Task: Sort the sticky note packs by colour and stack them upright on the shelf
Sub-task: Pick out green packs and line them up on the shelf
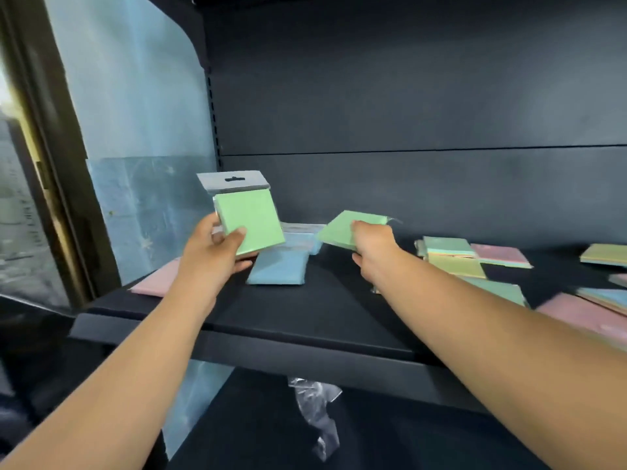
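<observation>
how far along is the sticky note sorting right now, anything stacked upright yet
Early on. Done: no upright stack is visible on the shelf. In hand: the left hand holds a green pack with a hang tab upright, and the right hand grips a second green pack. Left: blue packs, a pink pack and mixed packs at right lie flat and unsorted.

left arm: bare, reaching forward | left hand [217, 247]: fingers and thumb curled, pinching a green pack, held up | right arm: bare, stretched out farther | right hand [373, 247]: fingers bent, gripping another green pack
</observation>
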`<state>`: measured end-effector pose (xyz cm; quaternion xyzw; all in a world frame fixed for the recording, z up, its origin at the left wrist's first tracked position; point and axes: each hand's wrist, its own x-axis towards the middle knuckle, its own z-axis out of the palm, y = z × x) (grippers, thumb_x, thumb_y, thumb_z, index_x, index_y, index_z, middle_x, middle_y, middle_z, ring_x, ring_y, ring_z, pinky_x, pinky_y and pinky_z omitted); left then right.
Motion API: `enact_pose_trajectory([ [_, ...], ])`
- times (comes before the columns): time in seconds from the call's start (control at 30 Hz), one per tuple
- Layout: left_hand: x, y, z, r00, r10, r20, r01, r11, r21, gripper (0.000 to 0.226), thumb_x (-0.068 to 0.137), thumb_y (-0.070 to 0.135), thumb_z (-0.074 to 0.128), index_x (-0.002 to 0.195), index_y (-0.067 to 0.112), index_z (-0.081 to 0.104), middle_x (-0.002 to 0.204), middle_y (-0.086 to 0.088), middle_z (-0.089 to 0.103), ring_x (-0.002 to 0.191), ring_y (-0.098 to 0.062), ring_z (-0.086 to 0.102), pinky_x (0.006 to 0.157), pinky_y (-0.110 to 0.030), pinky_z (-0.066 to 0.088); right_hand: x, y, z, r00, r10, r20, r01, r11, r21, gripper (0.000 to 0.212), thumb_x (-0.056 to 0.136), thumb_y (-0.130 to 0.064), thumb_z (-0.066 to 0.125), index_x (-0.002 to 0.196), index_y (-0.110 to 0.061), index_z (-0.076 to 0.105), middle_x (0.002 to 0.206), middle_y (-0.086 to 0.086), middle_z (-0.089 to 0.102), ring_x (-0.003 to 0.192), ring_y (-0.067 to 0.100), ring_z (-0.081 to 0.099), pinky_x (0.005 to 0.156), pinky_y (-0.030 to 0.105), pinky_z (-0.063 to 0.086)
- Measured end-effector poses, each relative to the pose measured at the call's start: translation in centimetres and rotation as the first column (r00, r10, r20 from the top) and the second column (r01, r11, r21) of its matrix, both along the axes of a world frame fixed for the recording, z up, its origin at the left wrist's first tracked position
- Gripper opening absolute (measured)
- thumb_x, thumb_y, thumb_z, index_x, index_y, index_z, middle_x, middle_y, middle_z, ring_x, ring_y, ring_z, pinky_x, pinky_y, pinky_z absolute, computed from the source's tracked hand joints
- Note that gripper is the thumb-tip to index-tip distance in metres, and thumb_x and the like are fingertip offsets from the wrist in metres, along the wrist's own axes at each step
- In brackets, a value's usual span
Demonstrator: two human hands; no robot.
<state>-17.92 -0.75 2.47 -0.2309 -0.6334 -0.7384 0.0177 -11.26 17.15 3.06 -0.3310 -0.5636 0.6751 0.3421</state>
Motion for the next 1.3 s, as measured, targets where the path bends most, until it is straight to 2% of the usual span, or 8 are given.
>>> enact_pose_trajectory([
  [0.2,-1.7,0.1,-2.1,0.997,-0.074,0.036,0.074,0.997,0.021,0.020,0.095,0.007,0.047,0.109,0.021,0.044,0.110,-0.005,0.061,0.086,-0.021,0.064,0.051,-0.013,0.053,-4.1,0.5,-2.2,0.988,-0.116,0.100,0.118,0.993,-0.019,0.036,0.093,-0.012,0.043,0.127,-0.001,0.047,0.101,0.007,0.047,0.090,0.020,0.044,0.077,0.028,0.035],
  [0.47,-1.4,0.9,-2.1,0.971,-0.218,0.099,0.216,0.976,0.031,0.018,0.094,0.009,0.049,0.095,0.026,0.050,0.109,-0.001,0.062,0.094,-0.023,0.065,0.060,-0.017,0.056,-1.6,4.9,-2.7,0.949,-0.246,0.197,0.220,0.964,0.148,0.037,0.096,-0.017,0.038,0.128,0.001,0.042,0.089,0.007,0.044,0.092,0.021,0.039,0.082,0.029,0.032],
  [0.67,-0.5,4.7,0.0,0.943,-0.305,0.130,0.313,0.949,-0.042,0.030,0.094,0.008,0.049,0.123,0.012,0.047,0.118,-0.005,0.059,0.077,-0.016,0.066,0.066,-0.021,0.057,1.7,7.7,-2.8,0.925,-0.319,0.207,0.284,0.941,0.184,0.034,0.094,-0.018,0.044,0.125,-0.004,0.047,0.100,0.010,0.050,0.087,0.021,0.043,0.076,0.029,0.035],
  [0.73,-0.1,6.0,0.2,0.924,-0.347,0.164,0.366,0.925,-0.104,0.026,0.094,0.007,0.049,0.119,0.013,0.046,0.119,-0.007,0.058,0.077,-0.018,0.066,0.066,-0.021,0.057,2.9,8.4,-2.7,0.923,-0.324,0.209,0.289,0.940,0.181,0.034,0.093,-0.020,0.046,0.124,-0.005,0.048,0.092,0.007,0.048,0.081,0.022,0.044,0.071,0.029,0.037],
  [0.87,0.6,8.7,0.1,0.875,-0.392,0.284,0.447,0.880,-0.163,0.017,0.094,0.003,0.047,0.107,0.014,0.046,0.115,-0.009,0.058,0.085,-0.025,0.063,0.068,-0.027,0.054,4.8,10.1,-2.7,0.948,-0.275,0.162,0.261,0.960,0.105,0.029,0.091,-0.019,0.052,0.118,-0.007,0.050,0.097,0.007,0.054,0.092,0.025,0.056,0.082,0.036,0.048],
  [1.07,-0.8,14.2,0.4,0.838,-0.378,0.393,0.487,0.843,-0.229,0.024,0.096,0.000,0.040,0.114,0.012,0.050,0.110,-0.009,0.059,0.095,-0.026,0.058,0.081,-0.032,0.048,6.4,10.9,-2.1,0.986,-0.163,-0.032,0.158,0.980,-0.123,0.012,0.089,-0.011,0.053,0.100,-0.013,0.049,0.097,0.007,0.056,0.084,0.021,0.057,0.058,0.031,0.048],
  [1.17,-1.7,17.0,0.0,0.858,-0.309,0.410,0.447,0.843,-0.300,0.010,0.095,0.003,0.044,0.096,0.010,0.051,0.105,-0.008,0.057,0.092,-0.021,0.056,0.073,-0.028,0.049,6.8,11.4,-1.9,0.981,-0.161,-0.109,0.135,0.967,-0.218,0.005,0.091,-0.013,0.051,0.087,-0.015,0.048,0.083,0.003,0.056,0.071,0.017,0.056,0.057,0.032,0.047],
  [1.3,-3.3,20.2,-1.4,0.930,-0.198,0.309,0.333,0.812,-0.480,0.023,0.093,0.010,0.053,0.072,0.014,0.043,0.078,-0.005,0.053,0.061,-0.011,0.049,0.046,-0.015,0.040,6.7,12.2,-1.7,0.984,-0.143,-0.110,0.117,0.969,-0.217,0.009,0.090,-0.012,0.048,0.082,-0.016,0.046,0.080,0.003,0.055,0.070,0.017,0.054,0.056,0.031,0.045],
])
